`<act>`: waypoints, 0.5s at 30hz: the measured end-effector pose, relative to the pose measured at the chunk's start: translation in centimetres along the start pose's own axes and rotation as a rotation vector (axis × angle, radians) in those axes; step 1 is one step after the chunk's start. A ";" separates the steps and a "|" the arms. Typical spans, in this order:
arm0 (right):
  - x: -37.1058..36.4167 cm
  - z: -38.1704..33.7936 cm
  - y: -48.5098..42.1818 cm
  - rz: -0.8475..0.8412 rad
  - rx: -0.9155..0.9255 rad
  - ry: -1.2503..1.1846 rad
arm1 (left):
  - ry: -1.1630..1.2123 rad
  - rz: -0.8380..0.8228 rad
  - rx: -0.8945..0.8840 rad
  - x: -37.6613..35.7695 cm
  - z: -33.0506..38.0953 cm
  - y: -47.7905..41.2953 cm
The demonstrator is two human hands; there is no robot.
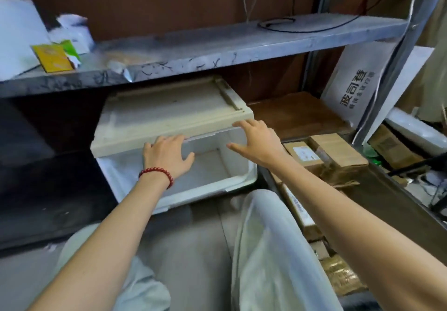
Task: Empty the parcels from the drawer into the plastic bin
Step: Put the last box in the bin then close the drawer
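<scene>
A white plastic drawer is pulled out of a beige drawer unit under the grey shelf. What shows of its inside is bare white. My left hand, with a red bead bracelet on the wrist, hovers over the drawer with fingers spread, the fingertips at the unit's front edge. My right hand is open too, fingers apart, near the unit's front right corner. Neither hand holds anything. Brown cardboard parcels lie to the right of the drawer. I cannot make out a plastic bin.
A grey marbled shelf hangs low over the unit, with a yellow packet and a black cable on it. More boxes line the floor at right beside a metal rack post. My knees in pale trousers are below.
</scene>
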State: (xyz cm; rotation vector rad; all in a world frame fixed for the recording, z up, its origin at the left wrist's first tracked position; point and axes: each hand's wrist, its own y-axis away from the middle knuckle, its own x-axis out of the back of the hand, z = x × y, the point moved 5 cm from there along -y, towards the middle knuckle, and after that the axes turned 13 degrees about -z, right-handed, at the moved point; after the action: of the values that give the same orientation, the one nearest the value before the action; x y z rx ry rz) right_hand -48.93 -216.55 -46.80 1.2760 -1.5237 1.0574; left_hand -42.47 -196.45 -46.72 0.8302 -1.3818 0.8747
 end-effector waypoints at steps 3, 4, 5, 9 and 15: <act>-0.7 -2.3 -1.5 0.005 0.070 -0.008 | -0.021 -0.011 0.061 -0.6 -3.4 0.7; -1.0 -2.8 -2.0 0.006 0.086 -0.017 | -0.029 -0.014 0.074 -0.8 -4.3 0.7; -1.4 -3.2 -2.6 0.002 0.100 -0.029 | -0.036 -0.018 0.086 -0.9 -4.9 0.6; -3.1 -4.8 -4.7 -0.025 0.163 -0.038 | -0.062 0.019 0.131 -1.6 -6.6 -0.4; -4.8 -6.5 -7.4 0.002 0.197 0.024 | -0.070 0.129 0.107 -2.1 -7.4 -2.0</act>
State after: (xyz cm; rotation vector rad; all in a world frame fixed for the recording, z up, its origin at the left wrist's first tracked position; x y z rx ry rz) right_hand -40.47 -209.95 -49.03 1.3904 -1.4305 1.2445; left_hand -37.33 -190.88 -49.01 0.8675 -1.4723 1.0354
